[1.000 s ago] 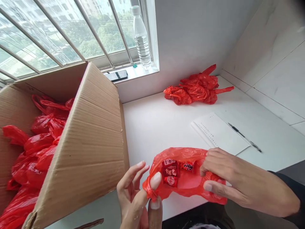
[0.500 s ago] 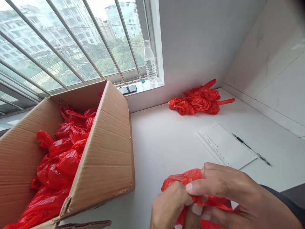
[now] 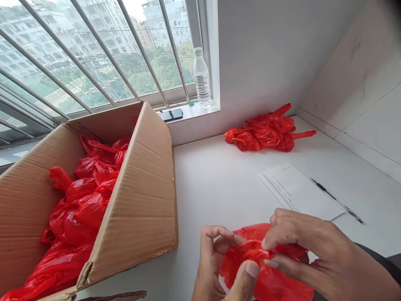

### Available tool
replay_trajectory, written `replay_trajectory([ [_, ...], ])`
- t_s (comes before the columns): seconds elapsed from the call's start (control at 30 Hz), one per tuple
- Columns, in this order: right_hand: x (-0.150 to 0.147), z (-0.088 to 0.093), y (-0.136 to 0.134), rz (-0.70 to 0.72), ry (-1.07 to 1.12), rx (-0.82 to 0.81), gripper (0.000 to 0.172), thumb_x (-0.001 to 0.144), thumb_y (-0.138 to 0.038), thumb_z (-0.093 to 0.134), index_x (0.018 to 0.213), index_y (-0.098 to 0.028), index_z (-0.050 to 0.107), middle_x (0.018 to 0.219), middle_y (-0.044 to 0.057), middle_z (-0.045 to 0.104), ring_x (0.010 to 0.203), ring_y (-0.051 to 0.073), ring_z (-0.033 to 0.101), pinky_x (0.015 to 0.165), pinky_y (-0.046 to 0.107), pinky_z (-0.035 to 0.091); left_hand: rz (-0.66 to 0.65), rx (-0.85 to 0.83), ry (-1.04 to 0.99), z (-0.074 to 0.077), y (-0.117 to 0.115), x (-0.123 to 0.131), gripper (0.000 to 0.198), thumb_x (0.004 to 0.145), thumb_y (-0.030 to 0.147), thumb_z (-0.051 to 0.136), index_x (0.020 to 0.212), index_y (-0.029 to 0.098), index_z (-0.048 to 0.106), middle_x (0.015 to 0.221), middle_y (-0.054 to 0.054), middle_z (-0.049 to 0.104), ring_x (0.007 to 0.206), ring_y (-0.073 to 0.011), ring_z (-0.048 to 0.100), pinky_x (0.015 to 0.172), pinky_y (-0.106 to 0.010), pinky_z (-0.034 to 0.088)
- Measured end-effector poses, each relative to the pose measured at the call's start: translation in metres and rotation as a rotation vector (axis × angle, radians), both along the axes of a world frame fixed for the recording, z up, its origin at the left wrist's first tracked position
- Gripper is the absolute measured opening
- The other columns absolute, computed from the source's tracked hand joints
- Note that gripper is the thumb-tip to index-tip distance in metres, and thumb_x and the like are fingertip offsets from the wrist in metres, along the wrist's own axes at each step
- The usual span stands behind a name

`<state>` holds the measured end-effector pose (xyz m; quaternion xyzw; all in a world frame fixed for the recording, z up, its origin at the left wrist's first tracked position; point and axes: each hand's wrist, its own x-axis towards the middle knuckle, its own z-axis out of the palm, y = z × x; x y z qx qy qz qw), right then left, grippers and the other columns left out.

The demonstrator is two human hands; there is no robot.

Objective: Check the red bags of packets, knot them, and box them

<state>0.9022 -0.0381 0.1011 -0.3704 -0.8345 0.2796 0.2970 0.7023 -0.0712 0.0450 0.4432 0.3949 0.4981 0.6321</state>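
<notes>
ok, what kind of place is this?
Probably a makeshift packing spot in a flat or office, not a factory: a white table by a barred window, a cardboard box full of red bags, and a tally sheet with a pen.

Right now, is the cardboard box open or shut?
Open: the cardboard box has its flaps up, and red bags show inside.

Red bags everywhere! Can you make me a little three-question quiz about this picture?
1. True or false: both hands grip the red bag in front.
2. Where are most of the red bags? A) in the cardboard box B) on the windowsill C) on the paper sheet
3. What lies beside the water bottle on the sill?

Key: 1 true, the left hand and right hand both pinch it. 2 A. 3 a phone.
</notes>
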Motion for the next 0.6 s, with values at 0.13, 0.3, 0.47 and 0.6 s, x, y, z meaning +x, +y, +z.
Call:
replay_trajectory([
  [0.13, 0.008, 0.002, 0.001, -0.036, 0.029, 0.001, 0.000, 0.101, -0.027, 0.060, 0.101, -0.027, 0.060, 0.074, -0.004, 0.056, 0.065, 0.010, 0.055, 0.057, 0.019, 0.046, -0.180, 0.279, 0.287, -0.009, 0.011, -0.010, 0.030, 0.099, 0.044, 0.057, 0.123, 0.027, 0.063, 0.090, -0.006, 0.068, 0.082, -0.0175, 0.062, 0.078, -0.028, 0.047],
  [0.3, 0.021, 0.002, 0.000, -0.095, 0.029, 0.045, 0.031, 0.098, -0.030, 0.063, 0.128, -0.032, 0.057, 0.082, -0.003, 0.059, 0.069, 0.012, 0.058, 0.063, 0.023, 0.052, -0.077, 0.185, 0.087, -0.003, 0.018, -0.008, 0.038, 0.103, 0.047, 0.045, 0.089, 0.020, 0.068, 0.077, -0.006, 0.062, 0.070, -0.0160, 0.054, 0.066, -0.027, 0.043],
  [0.47, 0.023, 0.001, 0.002, -0.119, -0.121, 0.172, 0.063, 0.087, -0.032, 0.075, 0.144, -0.034, 0.049, 0.105, 0.002, 0.068, 0.089, 0.019, 0.067, 0.076, 0.027, 0.059, -0.075, -0.075, -0.239, -0.002, 0.016, 0.001, 0.043, 0.097, 0.059, 0.053, 0.083, 0.019, 0.061, 0.051, 0.005, 0.042, 0.044, -0.0078, 0.041, 0.047, -0.022, 0.031],
  [0.6, 0.026, -0.007, 0.008, -0.122, -0.068, 0.170, 0.043, 0.090, -0.024, 0.069, 0.132, -0.034, 0.062, 0.099, 0.003, 0.068, 0.090, 0.019, 0.069, 0.075, 0.027, 0.060, 0.047, -0.150, -0.226, -0.002, 0.021, 0.005, 0.044, 0.094, 0.060, 0.059, 0.077, 0.019, 0.057, 0.049, 0.010, 0.025, 0.045, -0.0069, 0.029, 0.046, -0.021, 0.027],
])
